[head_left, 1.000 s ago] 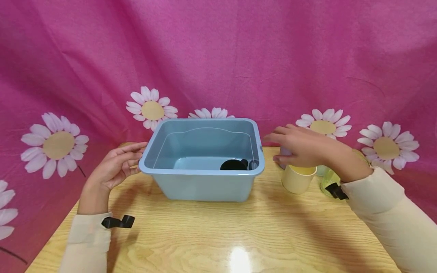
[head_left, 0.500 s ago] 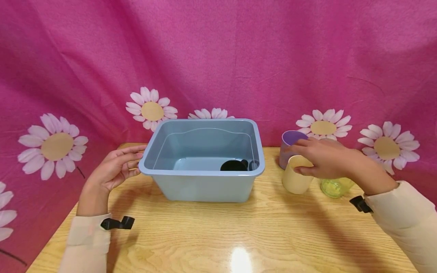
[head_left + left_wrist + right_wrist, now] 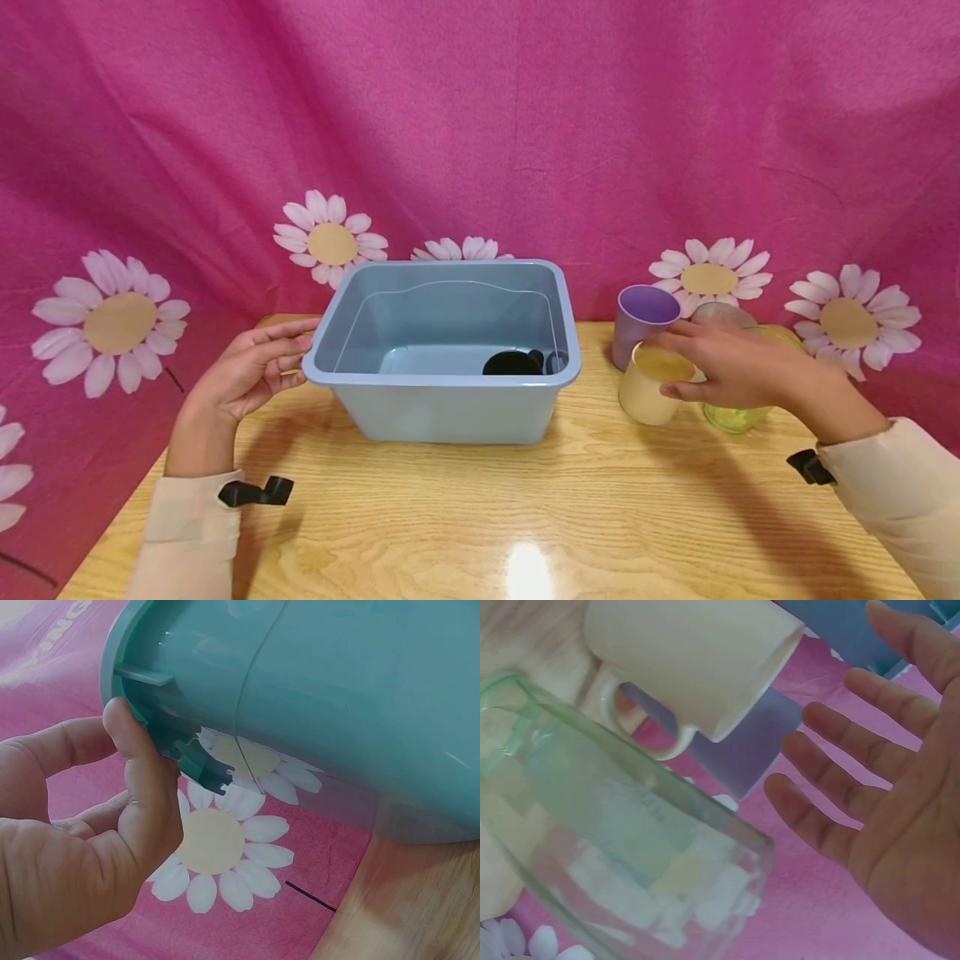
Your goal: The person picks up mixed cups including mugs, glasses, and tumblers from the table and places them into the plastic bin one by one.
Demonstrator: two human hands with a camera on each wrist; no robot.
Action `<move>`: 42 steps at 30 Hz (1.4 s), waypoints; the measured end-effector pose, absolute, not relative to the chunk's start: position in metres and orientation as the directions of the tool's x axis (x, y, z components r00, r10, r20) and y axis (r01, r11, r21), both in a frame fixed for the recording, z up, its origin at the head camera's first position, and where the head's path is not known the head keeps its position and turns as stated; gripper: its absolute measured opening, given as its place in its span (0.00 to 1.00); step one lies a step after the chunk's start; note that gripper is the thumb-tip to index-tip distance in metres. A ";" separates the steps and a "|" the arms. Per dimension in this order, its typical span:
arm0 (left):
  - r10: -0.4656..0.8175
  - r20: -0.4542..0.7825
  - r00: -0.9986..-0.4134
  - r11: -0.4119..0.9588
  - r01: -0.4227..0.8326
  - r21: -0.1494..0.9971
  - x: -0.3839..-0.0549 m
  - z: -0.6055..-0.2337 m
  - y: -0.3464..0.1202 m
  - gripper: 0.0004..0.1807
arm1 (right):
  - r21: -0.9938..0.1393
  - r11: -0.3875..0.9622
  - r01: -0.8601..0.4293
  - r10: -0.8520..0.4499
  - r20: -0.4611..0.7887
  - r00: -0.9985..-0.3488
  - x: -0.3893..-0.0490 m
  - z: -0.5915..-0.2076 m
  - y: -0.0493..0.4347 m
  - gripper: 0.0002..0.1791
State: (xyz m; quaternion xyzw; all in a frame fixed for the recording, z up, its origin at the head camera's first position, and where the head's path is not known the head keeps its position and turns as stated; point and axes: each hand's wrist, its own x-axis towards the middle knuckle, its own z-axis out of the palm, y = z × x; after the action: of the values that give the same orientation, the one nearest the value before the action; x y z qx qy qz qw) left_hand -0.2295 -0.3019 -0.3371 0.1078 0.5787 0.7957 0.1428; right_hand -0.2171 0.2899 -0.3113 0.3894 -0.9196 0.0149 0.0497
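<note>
My left hand [image 3: 243, 371] is at the left end of a blue-grey plastic tub [image 3: 442, 412], fingertips at its rim. In the left wrist view, fingertips [image 3: 120, 724] meet the rim's outer edge and do not wrap around it. My right hand [image 3: 738, 358] hovers above a cream mug [image 3: 645, 400] and a clear yellow-green glass [image 3: 735, 419]. The right wrist view shows its fingers [image 3: 840, 742] spread, holding nothing, with the mug's handle [image 3: 656, 746] beside the glass [image 3: 622, 825]. A purple cup [image 3: 630, 333] stands behind the mug.
Inside the tub lies a black cup-like item [image 3: 513, 362], partly hidden by the front wall. Another clear glass [image 3: 723, 314] stands behind my right hand. A pink flowered cloth [image 3: 480, 125] hangs behind the wooden table [image 3: 420, 517].
My right hand has moved rightward, from over the purple cup to above the mug and the glass, uncovering the purple cup. My left hand has stayed by the rim.
</note>
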 end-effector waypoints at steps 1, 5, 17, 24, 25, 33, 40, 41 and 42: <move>0.352 0.007 -0.936 -0.291 -0.103 0.951 -0.229 -0.337 -0.302 0.17 | 0.013 0.698 -0.716 -0.712 0.111 -0.693 -0.217 -0.313 0.291 0.31; 0.354 0.009 -0.935 -0.294 -0.103 0.950 -0.229 -0.337 -0.302 0.18 | 0.006 0.708 -0.707 -0.701 0.127 -0.701 -0.218 -0.320 0.294 0.33; 0.360 0.009 -0.933 -0.299 -0.106 0.948 -0.229 -0.338 -0.301 0.18 | -0.016 0.749 -0.662 -0.657 0.107 -0.746 -0.225 -0.340 0.297 0.36; 0.363 0.018 -0.932 -0.306 -0.101 0.947 -0.230 -0.339 -0.302 0.18 | 0.014 0.759 -0.651 -0.649 0.101 -0.754 -0.230 -0.345 0.295 0.35; 0.363 0.018 -0.932 -0.306 -0.101 0.947 -0.230 -0.338 -0.302 0.18 | 0.016 0.759 -0.651 -0.650 0.098 -0.754 -0.230 -0.345 0.294 0.35; 0.360 0.009 -0.933 -0.296 -0.104 0.950 -0.230 -0.338 -0.301 0.18 | 0.004 0.752 -0.659 -0.656 0.099 -0.748 -0.233 -0.348 0.289 0.35; 0.365 0.020 -0.931 -0.292 -0.094 0.952 -0.231 -0.338 -0.302 0.17 | -0.017 0.753 -0.658 -0.654 0.091 -0.751 -0.235 -0.350 0.288 0.35; 0.364 0.021 -0.931 -0.291 -0.092 0.952 -0.231 -0.339 -0.302 0.17 | -0.021 0.752 -0.658 -0.655 0.087 -0.751 -0.236 -0.351 0.288 0.35; 0.362 0.020 -0.932 -0.290 -0.092 0.953 -0.231 -0.339 -0.302 0.17 | -0.027 0.752 -0.659 -0.655 0.084 -0.751 -0.236 -0.351 0.288 0.36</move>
State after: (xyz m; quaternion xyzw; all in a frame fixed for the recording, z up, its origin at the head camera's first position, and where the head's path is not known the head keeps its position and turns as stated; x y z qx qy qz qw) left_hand -0.2305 -0.3018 -0.3387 0.1168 0.5785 0.7945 0.1428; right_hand -0.2363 0.2879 -0.3510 0.3510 -0.9353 0.0272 0.0345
